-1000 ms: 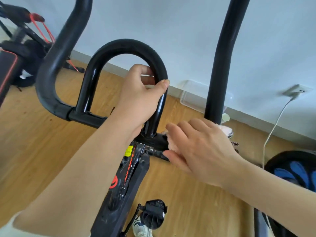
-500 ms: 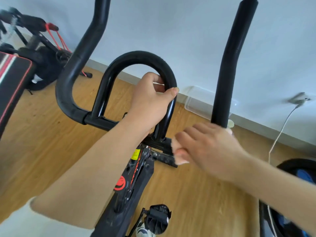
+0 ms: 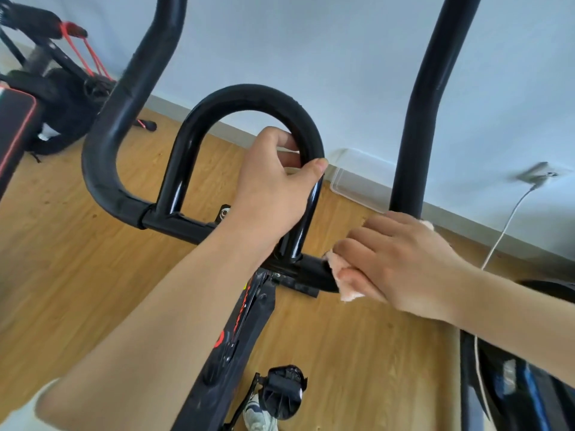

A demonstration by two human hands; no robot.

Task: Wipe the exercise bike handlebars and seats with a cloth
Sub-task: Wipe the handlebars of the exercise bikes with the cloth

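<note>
The exercise bike's black handlebars (image 3: 130,113) fill the middle of the view, with an inner loop (image 3: 249,98) and two tall outer bars. My left hand (image 3: 273,185) grips the right leg of the inner loop. My right hand (image 3: 401,262) presses a pink cloth (image 3: 342,275) around the crossbar (image 3: 314,269), just right of the loop's base and below the right outer bar (image 3: 426,104). Most of the cloth is hidden under my fingers. No seat is visible.
The bike frame (image 3: 236,337) and a pedal (image 3: 283,393) lie below over the wooden floor (image 3: 357,353). Other gym equipment with red bands (image 3: 56,73) stands far left. A clear box (image 3: 357,178) sits by the wall; a white cable (image 3: 504,225) hangs from a wall socket at right.
My right hand with the cloth has slid a short way along the crossbar by the right outer bar. My left hand keeps its grip on the loop. The camera has shifted slightly.
</note>
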